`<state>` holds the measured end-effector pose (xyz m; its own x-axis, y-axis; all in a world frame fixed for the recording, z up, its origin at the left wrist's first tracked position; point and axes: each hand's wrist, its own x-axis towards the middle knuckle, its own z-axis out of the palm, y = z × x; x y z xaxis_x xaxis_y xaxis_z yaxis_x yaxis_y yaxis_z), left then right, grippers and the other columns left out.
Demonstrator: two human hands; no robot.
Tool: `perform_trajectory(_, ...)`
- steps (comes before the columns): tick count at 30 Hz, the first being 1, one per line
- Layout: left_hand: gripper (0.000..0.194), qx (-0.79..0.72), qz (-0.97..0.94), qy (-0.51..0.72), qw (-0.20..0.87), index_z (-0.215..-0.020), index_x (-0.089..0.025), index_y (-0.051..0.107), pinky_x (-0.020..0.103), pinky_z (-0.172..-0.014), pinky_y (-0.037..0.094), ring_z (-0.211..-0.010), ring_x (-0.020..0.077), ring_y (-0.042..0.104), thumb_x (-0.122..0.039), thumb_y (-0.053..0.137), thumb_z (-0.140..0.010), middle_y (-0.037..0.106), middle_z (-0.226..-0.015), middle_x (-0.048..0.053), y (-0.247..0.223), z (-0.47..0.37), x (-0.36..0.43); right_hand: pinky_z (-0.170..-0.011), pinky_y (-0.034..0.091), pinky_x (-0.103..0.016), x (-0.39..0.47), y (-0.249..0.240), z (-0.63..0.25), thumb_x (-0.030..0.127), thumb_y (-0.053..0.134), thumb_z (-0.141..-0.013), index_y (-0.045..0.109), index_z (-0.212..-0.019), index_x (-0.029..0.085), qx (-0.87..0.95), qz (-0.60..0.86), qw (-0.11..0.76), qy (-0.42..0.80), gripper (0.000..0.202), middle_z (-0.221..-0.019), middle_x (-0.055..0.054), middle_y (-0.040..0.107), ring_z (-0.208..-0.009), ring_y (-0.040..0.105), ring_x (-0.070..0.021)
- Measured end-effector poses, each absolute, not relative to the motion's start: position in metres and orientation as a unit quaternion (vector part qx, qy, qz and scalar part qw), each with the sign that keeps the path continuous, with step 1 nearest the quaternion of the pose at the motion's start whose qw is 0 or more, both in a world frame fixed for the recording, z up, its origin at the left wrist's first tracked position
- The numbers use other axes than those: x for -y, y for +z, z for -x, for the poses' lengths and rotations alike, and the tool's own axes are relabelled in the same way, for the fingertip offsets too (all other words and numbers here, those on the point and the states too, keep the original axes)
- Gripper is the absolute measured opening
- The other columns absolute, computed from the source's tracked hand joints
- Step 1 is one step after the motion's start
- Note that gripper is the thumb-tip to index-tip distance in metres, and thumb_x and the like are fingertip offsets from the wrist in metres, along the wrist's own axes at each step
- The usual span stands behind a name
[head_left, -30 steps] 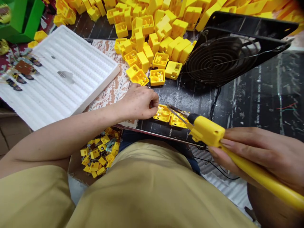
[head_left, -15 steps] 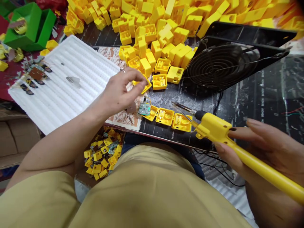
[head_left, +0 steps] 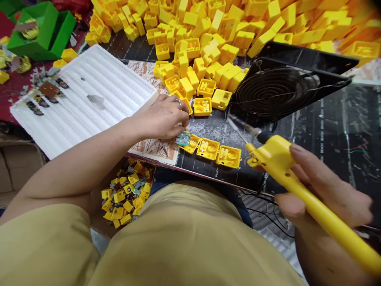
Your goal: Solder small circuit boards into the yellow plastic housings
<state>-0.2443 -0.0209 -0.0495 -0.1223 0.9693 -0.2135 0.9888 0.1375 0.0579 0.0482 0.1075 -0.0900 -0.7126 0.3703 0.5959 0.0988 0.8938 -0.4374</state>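
My right hand [head_left: 324, 182] grips a yellow soldering gun [head_left: 279, 155], its metal tip pointing up and left over the bench, with a thin feed tube beside the tip. My left hand [head_left: 166, 117], a ring on one finger, is closed with its fingertips down at the upper edge of a small green circuit board [head_left: 183, 138]. What those fingers pinch is hidden. The board lies partly over the leftmost of three yellow casings in a row. Beside it are a middle open casing [head_left: 208, 149] and a right open casing [head_left: 228, 156].
A black fan [head_left: 274, 89] stands behind the soldering gun. Yellow casings [head_left: 208, 43] are heaped at the back. A white foam sheet [head_left: 110, 95] with wired parts lies left, near green trays [head_left: 35, 33]. Below the bench edge sits a pile of yellow assemblies [head_left: 127, 194].
My left hand has come down and toward me, from beside a yellow casing to the circuit board. The soldering gun's tip has shifted slightly right and up on the view.
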Motion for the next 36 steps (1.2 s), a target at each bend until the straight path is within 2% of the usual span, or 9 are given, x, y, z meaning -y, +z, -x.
perform_trajectory(3, 0.017, -0.742, -0.665, -0.014, 0.082, -0.081, -0.023, 0.069, 0.044, -0.098, 0.035, -0.098, 0.0233, 0.059, -0.028, 0.053, -0.083, 0.07, -0.096, 0.002, -0.049, 0.247, 0.031, -0.061, 0.053, -0.017, -0.101, -0.082, -0.028, 0.034, 0.058, -0.094, 0.054, -0.132, 0.021, 0.914, 0.031, 0.345, 0.209, 0.04, -0.069, 0.002, 0.068, -0.059, 0.065, -0.0101)
perform_trajectory(7, 0.022, -0.751, -0.658, 0.01, 0.051, -0.084, -0.023, 0.069, 0.04, -0.097, 0.039, -0.083, 0.0192, 0.062, -0.032, 0.048, -0.086, 0.07, -0.079, 0.002, -0.041, 0.233, 0.049, -0.07, 0.053, -0.016, -0.086, -0.078, 0.004, 0.014, 0.065, -0.087, 0.061, -0.104, 0.02, 0.905, 0.027, 0.337, 0.256, 0.018, -0.086, 0.001, 0.071, -0.07, 0.067, -0.0088)
perform_trajectory(11, 0.028, -0.757, -0.653, 0.003, 0.026, -0.082, -0.02, 0.069, 0.039, -0.094, 0.043, -0.078, 0.0196, 0.063, -0.031, 0.045, -0.089, 0.071, -0.076, 0.004, -0.034, 0.218, 0.061, -0.076, 0.054, -0.022, -0.067, -0.085, 0.038, 0.018, 0.068, -0.086, 0.056, -0.109, 0.019, 0.896, 0.028, 0.345, 0.278, 0.026, -0.094, -0.003, 0.069, -0.079, 0.067, -0.0124)
perform_trajectory(15, 0.03, -0.758, -0.652, 0.01, 0.009, -0.084, -0.019, 0.07, 0.039, -0.091, 0.046, -0.078, 0.0199, 0.065, -0.031, 0.044, -0.091, 0.07, -0.075, 0.004, -0.035, 0.215, 0.066, -0.071, 0.054, -0.025, -0.057, -0.098, 0.062, 0.016, 0.062, -0.09, 0.052, -0.116, 0.018, 0.901, 0.016, 0.336, 0.273, 0.028, -0.09, -0.003, 0.069, -0.079, 0.067, -0.0154)
perform_trajectory(20, 0.026, -0.788, -0.615, 0.029, 0.03, -0.104, -0.018, 0.07, 0.038, -0.086, 0.048, -0.081, 0.0216, 0.066, -0.03, 0.052, -0.089, 0.073, -0.082, 0.006, -0.046, 0.224, 0.074, -0.071, 0.053, -0.021, -0.056, -0.105, 0.06, 0.015, 0.064, -0.088, 0.051, -0.115, 0.023, 0.882, 0.037, 0.367, 0.294, 0.032, -0.087, 0.002, 0.069, -0.076, 0.067, -0.0118)
perform_trajectory(25, 0.024, -0.765, -0.615, 0.19, 0.024, -0.095, -0.021, 0.074, 0.042, -0.096, 0.043, -0.1, 0.0229, 0.064, -0.034, 0.054, -0.091, 0.072, -0.108, 0.006, -0.058, 0.215, 0.073, -0.068, 0.053, -0.019, -0.054, -0.109, 0.059, 0.018, 0.068, -0.086, 0.051, -0.116, 0.024, 0.869, 0.062, 0.4, 0.286, 0.035, -0.082, 0.004, 0.069, -0.072, 0.067, -0.011)
perform_trajectory(27, 0.021, -0.759, -0.587, 0.281, 0.033, -0.09, -0.021, 0.074, 0.041, -0.096, 0.043, -0.098, 0.022, 0.064, -0.036, 0.06, -0.088, 0.073, -0.101, 0.005, -0.066, 0.203, 0.068, -0.07, 0.054, -0.02, -0.053, -0.112, 0.06, 0.018, 0.066, -0.087, 0.05, -0.117, 0.024, 0.87, 0.054, 0.41, 0.267, 0.034, -0.087, 0.002, 0.07, -0.075, 0.068, -0.0123)
perform_trajectory(31, 0.015, -0.739, -0.489, 0.442, 0.141, -0.084, -0.016, 0.072, 0.027, -0.081, 0.05, -0.084, 0.0154, 0.067, -0.029, 0.066, -0.082, 0.074, -0.085, 0.004, -0.081, 0.189, 0.059, -0.073, 0.054, -0.023, -0.059, -0.113, 0.055, 0.018, 0.064, -0.088, 0.049, -0.118, 0.023, 0.879, 0.038, 0.407, 0.246, 0.034, -0.093, 0.0, 0.069, -0.077, 0.068, -0.0137)
perform_trajectory(36, 0.017, -0.722, -0.522, 0.407, 0.199, -0.089, -0.016, 0.075, 0.026, -0.075, 0.048, -0.078, 0.0137, 0.068, -0.026, 0.061, -0.086, 0.075, -0.083, 0.004, -0.08, 0.197, 0.054, -0.086, 0.052, -0.036, -0.09, -0.104, 0.033, 0.038, 0.071, -0.083, 0.049, -0.124, 0.02, 0.933, 0.027, 0.309, 0.184, 0.05, -0.112, -0.01, 0.066, -0.093, 0.065, -0.0222)
